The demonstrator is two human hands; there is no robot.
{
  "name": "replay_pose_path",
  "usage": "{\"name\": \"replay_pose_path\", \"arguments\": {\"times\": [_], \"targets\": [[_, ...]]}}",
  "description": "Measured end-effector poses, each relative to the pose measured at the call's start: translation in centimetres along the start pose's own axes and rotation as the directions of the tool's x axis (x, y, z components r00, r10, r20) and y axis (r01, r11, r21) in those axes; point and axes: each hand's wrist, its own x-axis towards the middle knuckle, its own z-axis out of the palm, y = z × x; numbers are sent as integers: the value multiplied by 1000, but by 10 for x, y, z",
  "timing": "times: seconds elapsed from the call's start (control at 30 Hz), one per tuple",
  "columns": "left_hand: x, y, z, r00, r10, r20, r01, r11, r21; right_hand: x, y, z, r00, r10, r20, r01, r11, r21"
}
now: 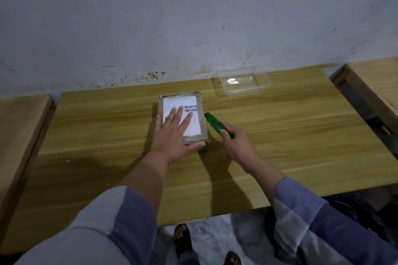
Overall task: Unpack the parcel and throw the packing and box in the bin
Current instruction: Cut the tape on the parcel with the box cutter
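Note:
A small brown cardboard parcel (202,118) with a white shipping label lies flat in the middle of the wooden table (280,135). My left hand (174,133) presses flat on top of it, fingers spread over the label and thumb along the near edge. My right hand (237,146) grips a green utility knife (217,123). The knife's front end touches the parcel's right side near the far corner.
A clear plastic tray (242,80) sits at the table's far right, against the stained wall. Other wooden tables stand to the left (19,127) and right (374,79). A black plastic bag (361,206) lies below the table's right front edge. Sandalled feet show on the floor.

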Motion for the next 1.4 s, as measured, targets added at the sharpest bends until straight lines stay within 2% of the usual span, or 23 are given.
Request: {"name": "replay_pose_path", "arguments": {"times": [0.17,0.47,0.63,0.83,1.1,1.4], "targets": [[0,2,0,1000,-7,7,7,1000,9,-9,9,-4,999,6,33,-7,999,31],[-1,4,-1,1000,-10,12,9,1000,24,-39,20,-10,999,-11,48,12,1000,-27],[-2,4,-2,1000,-9,18,9,1000,5,-46,15,-27,995,59,83,-58,998,-8],[-4,4,-2,1000,-6,-4,6,1000,-7,-13,-2,-34,990,135,35,-139,981,135],[-3,2,4,998,-7,-55,6,1000,-28,34,-15,12,992,127,-11,-121,966,227],[-2,-1,5,997,-5,-71,4,1000,-21,36,-24,13,989,149,10,-143,930,339]]}}
